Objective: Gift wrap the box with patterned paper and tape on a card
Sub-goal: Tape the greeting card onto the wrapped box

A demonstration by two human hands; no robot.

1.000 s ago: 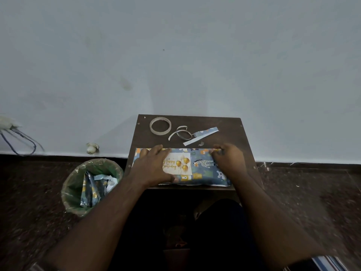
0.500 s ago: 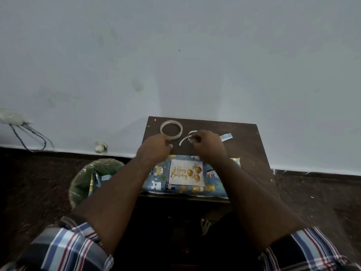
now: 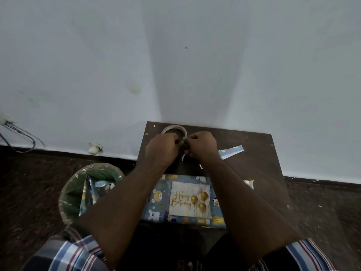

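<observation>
- Box wrapped in blue animal-print paper [image 3: 156, 200] lies flat at the near edge of the dark brown wooden counter [image 3: 259, 163], lower centre of frame; its near side sits right at the counter's edge.
- White "Happy Birthday" card with gold balloons [image 3: 190, 200] lies square on top of the box; no tape visible on it that I can make out.
- Change: a second ago both hands were pressed on the box; now both have lifted off and gone to the far middle of the counter, leaving box and card untouched.
- Left hand [image 3: 162, 149] and right hand [image 3: 202, 146] are curled, knuckles nearly meeting, apparently pinching a thin whitish tape strip [image 3: 183, 156] between them. Exact grip hidden behind the fingers.
- Clear tape roll [image 3: 174, 130] sits just beyond the hands, near the wall.
- Judgement: wrapping looks finished; tape is being readied to fix the card.
- Blue paper offcut [image 3: 231, 151] lies right of the hands.
- Room: bare counter on the right; wall close behind; green-lined waste bin [image 3: 74, 192] on the floor, lower left.
</observation>
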